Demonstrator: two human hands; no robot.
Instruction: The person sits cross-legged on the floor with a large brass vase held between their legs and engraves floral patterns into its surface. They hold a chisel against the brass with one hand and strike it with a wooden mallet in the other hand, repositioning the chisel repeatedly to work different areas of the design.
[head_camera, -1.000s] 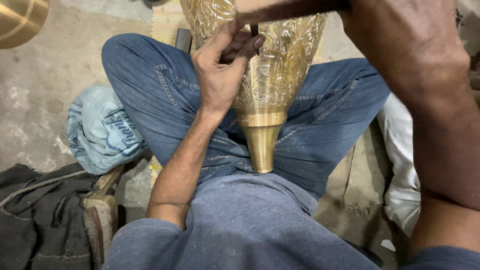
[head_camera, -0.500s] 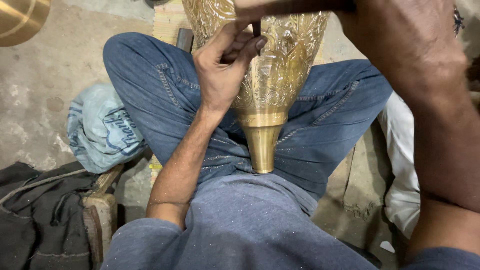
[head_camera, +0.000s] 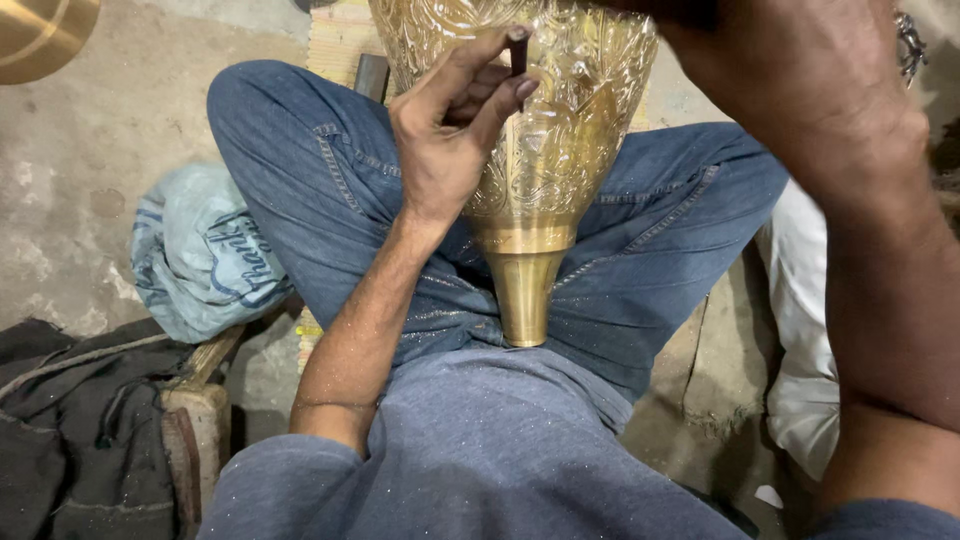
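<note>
I judge the engraving well advanced: the brass vase (head_camera: 530, 170), propped neck-down between my crossed legs (head_camera: 300, 200), shows relief over its visible body, my left hand (head_camera: 450, 140) pinches a dark punch (head_camera: 518, 58) against it, and my right hand (head_camera: 800, 90) is raised, grip hidden.

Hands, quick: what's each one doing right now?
Left hand: closed, pinching a thin dark tool against the brass vase.
Right hand: raised close to the camera; its grip cannot be told.
</note>
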